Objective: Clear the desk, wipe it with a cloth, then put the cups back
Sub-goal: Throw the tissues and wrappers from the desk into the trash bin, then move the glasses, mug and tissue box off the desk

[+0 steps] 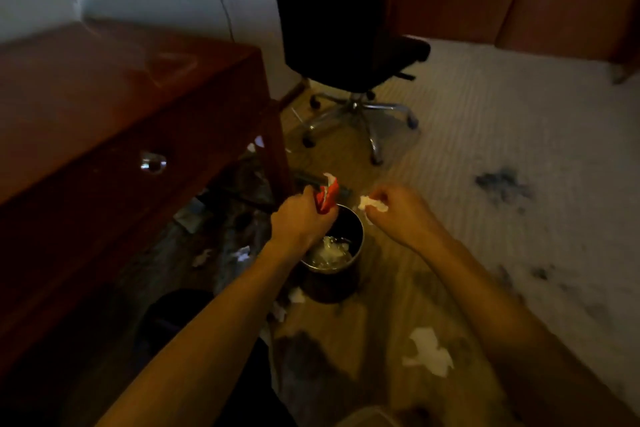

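Two bare forearms, extended forward and downward. Left hand [300, 218]: fingers curled, gripping. Right hand [398, 210]: fingertips pinched together, knuckles uppermost.

Dim, warm cast; soft blur throughout; wide-angle bending at edges

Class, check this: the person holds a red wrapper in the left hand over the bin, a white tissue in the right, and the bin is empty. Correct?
Not quite. The head view shows crumpled trash already inside the bin. The rest stands: left hand holds the red wrapper, right hand the white tissue.
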`<action>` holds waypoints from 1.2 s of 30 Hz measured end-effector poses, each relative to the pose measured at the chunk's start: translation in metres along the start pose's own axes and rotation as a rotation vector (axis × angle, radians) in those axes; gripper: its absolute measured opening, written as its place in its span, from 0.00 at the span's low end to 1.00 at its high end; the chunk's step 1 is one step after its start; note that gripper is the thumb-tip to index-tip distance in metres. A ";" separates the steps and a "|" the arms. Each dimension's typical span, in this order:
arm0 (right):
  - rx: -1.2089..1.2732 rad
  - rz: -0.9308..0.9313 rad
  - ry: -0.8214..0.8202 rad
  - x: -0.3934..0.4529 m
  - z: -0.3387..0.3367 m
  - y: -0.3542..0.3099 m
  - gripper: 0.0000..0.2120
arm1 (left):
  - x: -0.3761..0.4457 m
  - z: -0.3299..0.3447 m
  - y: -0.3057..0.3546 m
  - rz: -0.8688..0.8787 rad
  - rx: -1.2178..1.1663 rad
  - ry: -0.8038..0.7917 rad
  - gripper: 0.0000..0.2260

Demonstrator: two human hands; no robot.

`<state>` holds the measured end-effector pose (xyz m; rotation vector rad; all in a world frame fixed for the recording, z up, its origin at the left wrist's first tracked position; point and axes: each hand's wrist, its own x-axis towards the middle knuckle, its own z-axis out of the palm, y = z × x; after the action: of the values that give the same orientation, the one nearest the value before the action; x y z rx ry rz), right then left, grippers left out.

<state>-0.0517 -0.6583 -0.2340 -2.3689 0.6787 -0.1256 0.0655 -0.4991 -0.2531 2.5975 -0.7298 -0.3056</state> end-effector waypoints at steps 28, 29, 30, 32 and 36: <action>0.096 -0.317 0.131 0.068 0.079 -0.153 0.11 | -0.012 -0.122 -0.085 0.125 -0.034 0.037 0.18; 0.115 -0.385 0.153 0.050 0.070 -0.175 0.10 | -0.038 -0.141 -0.084 0.130 -0.017 0.103 0.17; 0.126 -0.452 0.166 0.031 0.062 -0.196 0.09 | -0.066 -0.160 -0.085 0.135 0.011 0.179 0.16; 0.128 -0.575 0.186 -0.006 0.051 -0.238 0.09 | -0.124 -0.197 -0.088 0.145 0.061 0.340 0.16; 0.143 -0.790 0.155 -0.073 0.040 -0.316 0.09 | -0.231 -0.265 -0.107 0.093 0.165 0.604 0.09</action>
<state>0.0344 -0.3947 -0.0613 -2.3670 -0.2308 -0.6732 0.0038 -0.2026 -0.0453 2.5780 -0.6637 0.5684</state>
